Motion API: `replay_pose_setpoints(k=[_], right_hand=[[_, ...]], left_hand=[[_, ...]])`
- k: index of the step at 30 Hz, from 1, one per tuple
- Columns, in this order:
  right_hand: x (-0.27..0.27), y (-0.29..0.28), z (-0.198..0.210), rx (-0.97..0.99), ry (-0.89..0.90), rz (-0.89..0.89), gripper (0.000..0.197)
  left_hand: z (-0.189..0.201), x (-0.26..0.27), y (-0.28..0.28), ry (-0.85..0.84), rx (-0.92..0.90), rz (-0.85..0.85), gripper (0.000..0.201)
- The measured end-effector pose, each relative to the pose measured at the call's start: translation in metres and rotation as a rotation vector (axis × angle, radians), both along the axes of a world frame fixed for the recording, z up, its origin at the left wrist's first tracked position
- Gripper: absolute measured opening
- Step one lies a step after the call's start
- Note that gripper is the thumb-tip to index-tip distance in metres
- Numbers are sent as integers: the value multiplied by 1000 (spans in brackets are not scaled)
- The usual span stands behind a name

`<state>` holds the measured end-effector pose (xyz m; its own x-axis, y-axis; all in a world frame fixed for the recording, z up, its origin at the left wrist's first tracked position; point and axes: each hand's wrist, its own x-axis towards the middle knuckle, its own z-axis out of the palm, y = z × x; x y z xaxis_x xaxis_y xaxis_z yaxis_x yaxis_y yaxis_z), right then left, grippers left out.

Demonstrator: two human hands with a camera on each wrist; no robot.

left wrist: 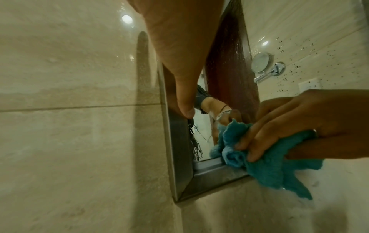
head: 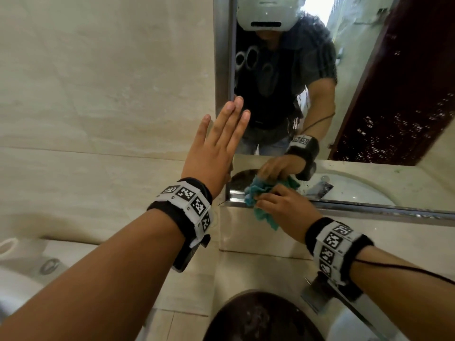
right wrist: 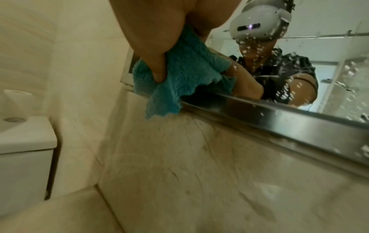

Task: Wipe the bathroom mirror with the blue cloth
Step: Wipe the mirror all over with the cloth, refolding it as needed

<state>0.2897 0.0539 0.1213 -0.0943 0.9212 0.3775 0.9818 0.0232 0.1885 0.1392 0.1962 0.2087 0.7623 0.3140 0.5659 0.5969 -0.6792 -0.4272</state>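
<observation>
Sink [head: 246, 316] below, toilet tank [right wrist: 26, 141] left, droplets [head: 406, 124] speckling mirror [head: 369, 94]

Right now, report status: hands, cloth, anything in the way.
Left hand open, flat on the wall by the mirror frame. Right hand grips the cloth, bunched at the mirror's bottom left corner. Droplets on the glass; nothing in the way.

Right hand [left wrist: 299, 123] grips blue cloth [left wrist: 265, 167] against mirror [left wrist: 203, 129] corner.
</observation>
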Motion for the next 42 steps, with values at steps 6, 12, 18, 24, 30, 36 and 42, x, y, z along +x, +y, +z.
replay_pose_setpoints(k=[6, 12, 18, 24, 30, 36, 42], right_hand=[[-36, 46, -4, 75, 10, 76, 44], [8, -5, 1, 4, -58, 37, 58], [19, -23, 1, 63, -161, 33, 56], [-3, 17, 0, 108, -175, 152, 50], [42, -24, 7, 69, -376, 137, 56], [11, 18, 4, 137, -323, 168, 36], [41, -27, -2, 3, -372, 82, 63]], left_hand=[[3, -3, 4, 40, 11, -9, 121], [3, -2, -4, 1, 46, -23, 108], [-4, 18, -15, 172, 150, -207, 77], [-13, 24, -1, 149, 230, -182, 76], [-14, 24, 3, 103, 249, -200, 102], [-15, 25, 3, 109, 282, -201, 85], [-15, 24, 4, 94, 300, -209, 88]])
